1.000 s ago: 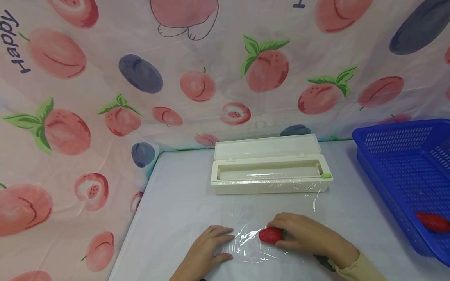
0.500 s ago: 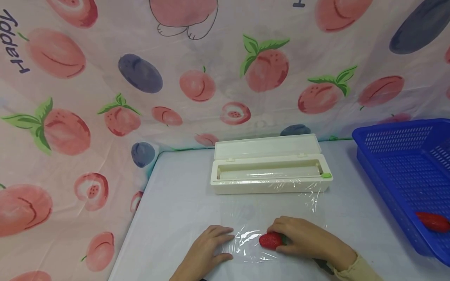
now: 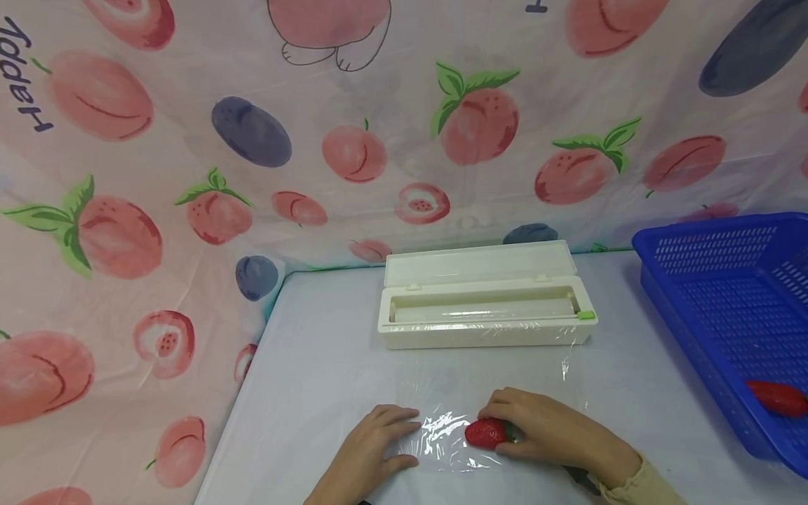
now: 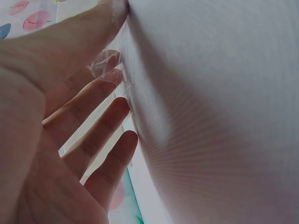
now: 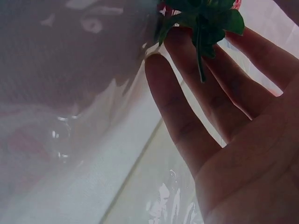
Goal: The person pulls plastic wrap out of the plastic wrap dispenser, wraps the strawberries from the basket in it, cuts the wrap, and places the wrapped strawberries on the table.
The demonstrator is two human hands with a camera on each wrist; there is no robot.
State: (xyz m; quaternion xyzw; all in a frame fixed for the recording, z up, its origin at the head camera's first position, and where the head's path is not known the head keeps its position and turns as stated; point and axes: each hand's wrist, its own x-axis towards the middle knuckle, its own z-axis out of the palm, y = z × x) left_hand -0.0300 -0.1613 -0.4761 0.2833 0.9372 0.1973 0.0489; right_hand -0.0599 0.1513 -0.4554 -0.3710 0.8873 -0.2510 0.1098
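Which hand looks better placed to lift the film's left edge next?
Probably the left. The left hand has its fingertips at the left edge of the clear film, and the left wrist view shows crinkled film by them; the right hand holds the strawberry.

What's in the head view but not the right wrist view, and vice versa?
Only head: the left hand, fingers spread, plus the blue basket and the elongated red item in it.
Only right wrist: the palm side of the right hand and the thin green stem hanging from the leaves.
Both: right hand, red strawberry (barely at the wrist view's top edge), clear film.
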